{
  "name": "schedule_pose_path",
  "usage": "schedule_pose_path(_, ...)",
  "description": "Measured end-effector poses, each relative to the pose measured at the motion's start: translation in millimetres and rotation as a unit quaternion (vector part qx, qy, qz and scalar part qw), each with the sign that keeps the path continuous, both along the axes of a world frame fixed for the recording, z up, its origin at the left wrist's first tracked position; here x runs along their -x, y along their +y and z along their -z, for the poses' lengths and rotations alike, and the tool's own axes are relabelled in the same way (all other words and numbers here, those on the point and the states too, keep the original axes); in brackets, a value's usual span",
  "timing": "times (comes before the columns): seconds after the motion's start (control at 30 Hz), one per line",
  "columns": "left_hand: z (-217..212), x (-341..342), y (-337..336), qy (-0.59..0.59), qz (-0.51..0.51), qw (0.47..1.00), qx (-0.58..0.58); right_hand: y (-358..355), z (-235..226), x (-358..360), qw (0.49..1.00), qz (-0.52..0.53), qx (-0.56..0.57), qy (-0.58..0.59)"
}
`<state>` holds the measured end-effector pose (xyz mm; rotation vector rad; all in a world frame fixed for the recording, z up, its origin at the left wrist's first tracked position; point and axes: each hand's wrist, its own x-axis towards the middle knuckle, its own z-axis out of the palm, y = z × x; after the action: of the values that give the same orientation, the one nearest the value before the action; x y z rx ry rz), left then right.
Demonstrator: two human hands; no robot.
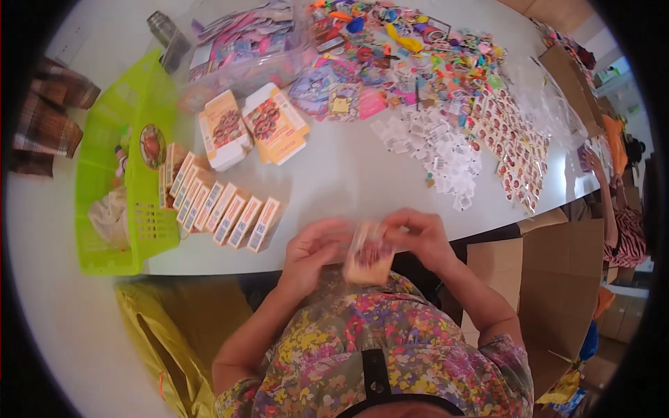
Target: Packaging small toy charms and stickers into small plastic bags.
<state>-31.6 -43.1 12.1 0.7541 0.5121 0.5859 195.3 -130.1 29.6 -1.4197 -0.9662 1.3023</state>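
A small orange-and-cream carton (369, 259), printed with reddish round pictures, is held upright at the table's near edge, blurred by motion. My right hand (424, 238) pinches its upper right part between thumb and fingers. On the other side, my left hand (313, 249) has its thumb and fingers apart, with smeared fingertips close to the carton's left edge; whether they touch it is unclear. To the left stands a slanting row of similar small cartons (233, 219). Behind that row lie flattened larger cartons, one at left (224, 131) and another (274, 125) beside it.
A green plastic basket (132, 240) stands left, near a glass bottle (167, 36). Behind are a clear bin (282, 70) of packets, heaped trinkets (418, 52), white slips (446, 150) and sticker sheets (512, 139). An open cardboard box (557, 279) sits right; another person (624, 233) works beyond.
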Motion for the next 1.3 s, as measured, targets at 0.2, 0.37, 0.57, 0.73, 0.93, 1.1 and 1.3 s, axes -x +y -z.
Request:
schedule_pose_path(0.2, 10, -43, -3, -0.036, -0.031, 0.974, -0.222, 17, 12, 26, 0.963, 0.091, 0.078, 0.243)
schedule_pose_path(0.37, 20, -52, 22, 0.087, -0.166, 0.895, -0.404, 80, 27, -40, 0.892, 0.054, -0.137, -0.427)
schedule_pose_path(0.57, 36, -54, 35, 0.134, -0.127, 0.903, -0.388, 124, 23, -91, 0.768, 0.048, -0.198, -0.607)
schedule_pose_path(0.73, 40, -54, 35, 0.138, -0.112, 0.901, -0.395, 126, 28, -94, 0.786, 0.013, -0.185, -0.590)
schedule_pose_path(0.93, 42, -56, 33, 0.165, -0.129, 0.869, -0.449, 114, 11, -96, 0.932, 0.138, -0.180, -0.281)
schedule_pose_path(1.1, 34, -62, 37, 0.227, -0.149, 0.812, -0.517, 94, -25, -77, 0.987, 0.125, -0.090, -0.049)
schedule_pose_path(1.3, 19, -76, 33, 0.282, -0.196, 0.762, -0.549, 65, -56, -9, 0.936, 0.041, -0.196, -0.290)
